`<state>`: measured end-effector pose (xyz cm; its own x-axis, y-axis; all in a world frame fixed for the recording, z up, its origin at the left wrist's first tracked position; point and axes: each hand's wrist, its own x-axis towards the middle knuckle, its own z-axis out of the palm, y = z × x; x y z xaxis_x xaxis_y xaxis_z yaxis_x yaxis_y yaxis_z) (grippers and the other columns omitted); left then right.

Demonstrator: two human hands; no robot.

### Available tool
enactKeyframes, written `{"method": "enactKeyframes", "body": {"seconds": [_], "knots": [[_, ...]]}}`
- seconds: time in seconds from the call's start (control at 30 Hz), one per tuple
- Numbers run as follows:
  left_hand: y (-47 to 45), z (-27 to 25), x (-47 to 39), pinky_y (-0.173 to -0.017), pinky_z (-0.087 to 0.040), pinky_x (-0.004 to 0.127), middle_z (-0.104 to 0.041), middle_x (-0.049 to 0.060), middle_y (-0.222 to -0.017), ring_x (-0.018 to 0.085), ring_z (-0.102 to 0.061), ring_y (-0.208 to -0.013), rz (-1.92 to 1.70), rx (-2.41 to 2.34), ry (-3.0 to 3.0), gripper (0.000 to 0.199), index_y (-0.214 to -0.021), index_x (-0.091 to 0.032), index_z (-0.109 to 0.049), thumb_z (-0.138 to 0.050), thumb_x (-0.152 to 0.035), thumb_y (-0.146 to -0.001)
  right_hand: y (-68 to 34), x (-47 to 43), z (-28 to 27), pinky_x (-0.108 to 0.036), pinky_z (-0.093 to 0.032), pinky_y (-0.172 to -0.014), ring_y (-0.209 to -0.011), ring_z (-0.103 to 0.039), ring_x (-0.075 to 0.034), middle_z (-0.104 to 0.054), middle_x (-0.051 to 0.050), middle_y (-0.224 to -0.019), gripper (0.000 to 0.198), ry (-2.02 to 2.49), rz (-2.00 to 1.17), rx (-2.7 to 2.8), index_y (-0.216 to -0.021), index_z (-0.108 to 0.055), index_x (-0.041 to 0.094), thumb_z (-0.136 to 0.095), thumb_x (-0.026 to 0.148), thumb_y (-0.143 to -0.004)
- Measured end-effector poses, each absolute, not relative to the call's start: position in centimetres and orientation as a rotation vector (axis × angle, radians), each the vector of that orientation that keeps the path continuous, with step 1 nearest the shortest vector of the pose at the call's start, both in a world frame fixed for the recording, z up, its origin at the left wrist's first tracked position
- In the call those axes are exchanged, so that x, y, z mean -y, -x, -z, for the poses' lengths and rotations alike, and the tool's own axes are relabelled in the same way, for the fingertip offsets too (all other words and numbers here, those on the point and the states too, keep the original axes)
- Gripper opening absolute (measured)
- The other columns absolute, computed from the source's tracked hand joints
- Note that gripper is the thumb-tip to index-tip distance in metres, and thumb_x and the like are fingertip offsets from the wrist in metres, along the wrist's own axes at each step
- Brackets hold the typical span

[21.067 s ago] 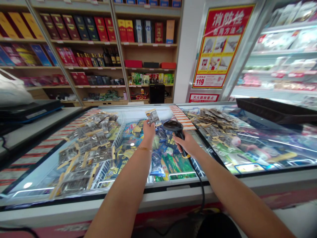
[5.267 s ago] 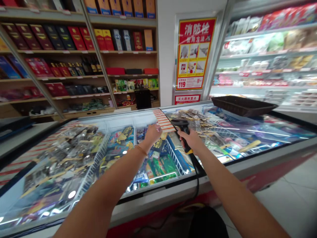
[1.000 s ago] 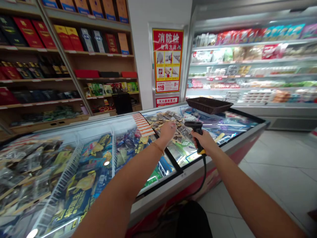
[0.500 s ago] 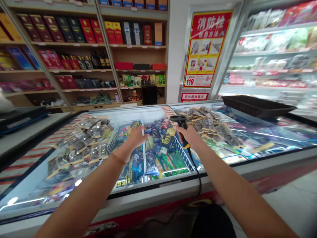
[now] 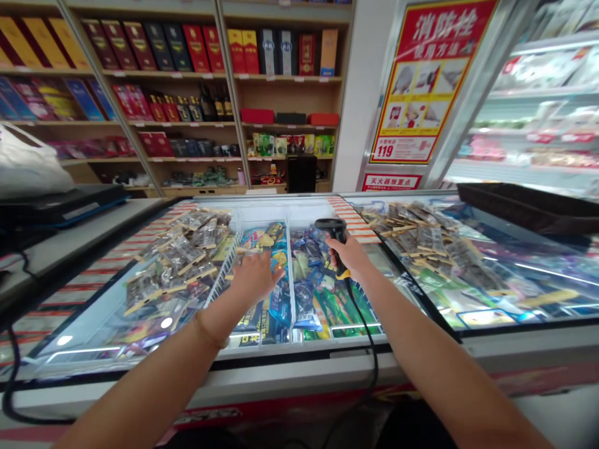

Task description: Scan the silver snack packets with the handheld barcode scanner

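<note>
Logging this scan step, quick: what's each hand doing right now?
Left hand: open, empty, fingers spread over the packets in the open freezer.
Right hand: closed in a grip on the black barcode scanner.

glossy glass freezer lid (image 5: 84, 312), matt black plastic scanner (image 5: 331, 229), shiny plastic packets (image 5: 180, 255)

— Where are you looking from? One camera sits on your head, facing forward and tilted down across the chest freezer (image 5: 262, 380); its near rim runs just below you, close in.

— How far does it reach? Your forearms enter from the bottom edge; the left hand (image 5: 255, 277) and right hand (image 5: 349, 255) sit mid-frame; beyond them you see the back shelves (image 5: 281, 78) and the red poster (image 5: 421, 81), well apart; no second view shares this scene.
</note>
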<state>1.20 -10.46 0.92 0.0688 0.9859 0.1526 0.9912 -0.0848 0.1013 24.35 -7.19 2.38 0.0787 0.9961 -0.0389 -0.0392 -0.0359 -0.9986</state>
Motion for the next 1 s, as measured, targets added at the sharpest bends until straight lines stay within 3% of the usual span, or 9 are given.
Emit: {"method": "enactKeyframes", "body": {"seconds": [0.13,0.3,0.4,0.5,0.6,0.73,0.8,0.9,1.0], "knots": [[-5.3,-0.9,6.4,-0.1,-0.041,0.06,-0.063,0.024,-0.122,0.045,-0.054,-0.123,0.479,2.022,2.429,0.037,-0.112,-0.019,-0.061,-0.067,-0.043,-0.083,-25.4,7.3,-1.6,-0.023,-0.037,-0.035,-0.036,-0.045,-0.01,-0.051,0.008,-0.053,0.022,1.276,-1.221,1.065,-0.086,-0.048,0.023,-0.069,0.027,-0.081],[-7.5,-1.7,1.3,-0.101,-0.044,0.043,-0.06,0.022,-0.125,0.035,-0.058,-0.12,0.926,1.978,2.33,0.035,-0.122,-0.016,-0.055,-0.057,-0.023,-0.088,-25.7,7.7,-1.3,-0.021,-0.037,-0.035,-0.036,-0.046,-0.009,-0.051,0.008,-0.053,0.018,1.289,-1.2,1.076,-0.086,-0.049,0.022,-0.067,0.026,-0.083],[-6.7,-1.0,-0.4,-0.103,-0.042,0.053,-0.058,0.028,-0.128,0.043,-0.052,-0.126,0.992,2.156,2.058,0.047,-0.123,-0.011,-0.057,-0.063,-0.04,-0.086,-25.4,7.9,-1.3,-0.021,-0.038,-0.035,-0.037,-0.047,-0.009,-0.052,0.009,-0.053,0.02,1.296,-1.202,1.112,-0.087,-0.05,0.022,-0.069,0.028,-0.081],[-5.9,0.3,-1.1,-0.103,-0.038,0.064,-0.057,0.033,-0.128,0.051,-0.048,-0.128,0.825,2.267,2.033,0.063,-0.114,-0.008,-0.064,-0.06,-0.064,-0.083,-25.2,8.1,-1.3,-0.021,-0.037,-0.035,-0.037,-0.048,-0.01,-0.052,0.008,-0.053,0.021,1.297,-1.196,1.154,-0.087,-0.05,0.022,-0.07,0.029,-0.08],[-5.9,1.2,-1.4,-0.105,-0.035,0.065,-0.06,0.031,-0.128,0.051,-0.048,-0.129,0.7,2.209,2.144,0.059,-0.104,-0.012,-0.069,-0.057,-0.066,-0.084,-25.0,8.2,-1.2,-0.022,-0.037,-0.035,-0.036,-0.046,-0.009,-0.052,0.008,-0.053,0.019,1.294,-1.179,1.182,-0.085,-0.05,0.022,-0.068,0.028,-0.081],[-6.2,1.4,-1.9,-0.106,-0.037,0.061,-0.063,0.023,-0.129,0.046,-0.05,-0.13,0.821,2.232,2.245,0.039,-0.1,-0.018,-0.069,-0.068,-0.052,-0.082,-24.8,8.4,-1.0,-0.022,-0.037,-0.035,-0.036,-0.046,-0.01,-0.051,0.007,-0.052,0.018,1.284,-1.179,1.212,-0.084,-0.049,0.023,-0.066,0.029,-0.081],[-6.3,1.4,-2.2,-0.105,-0.04,0.055,-0.068,0.019,-0.118,0.041,-0.056,-0.124,0.985,2.272,2.279,0.03,-0.098,-0.018,-0.066,-0.072,-0.041,-0.079,-24.7,8.5,-0.9,-0.022,-0.037,-0.035,-0.036,-0.046,-0.01,-0.051,0.008,-0.052,0.019,1.287,-1.176,1.222,-0.084,-0.049,0.023,-0.066,0.03,-0.08],[-6.1,1.6,-2.6,-0.1,-0.045,0.046,-0.069,0.011,-0.098,0.03,-0.065,-0.107,1.482,2.243,2.311,0.02,-0.095,-0.018,-0.061,-0.07,-0.022,-0.078,-24.6,8.7,-0.8,-0.022,-0.037,-0.036,-0.036,-0.046,-0.01,-0.052,0.008,-0.052,0.021,1.295,-1.161,1.244,-0.085,-0.048,0.023,-0.067,0.031,-0.08],[-5.8,1.9,-3.0,-0.093,-0.05,0.037,-0.068,0.007,-0.098,0.021,-0.066,-0.097,1.888,2.153,2.248,0.025,-0.104,-0.018,-0.057,-0.064,-0.015,-0.08,-24.5,8.9,-0.9,-0.023,-0.038,-0.036,-0.037,-0.048,-0.01,-0.053,0.008,-0.054,0.023,1.286,-1.151,1.26,-0.086,-0.049,0.022,-0.068,0.033,-0.079]]}}
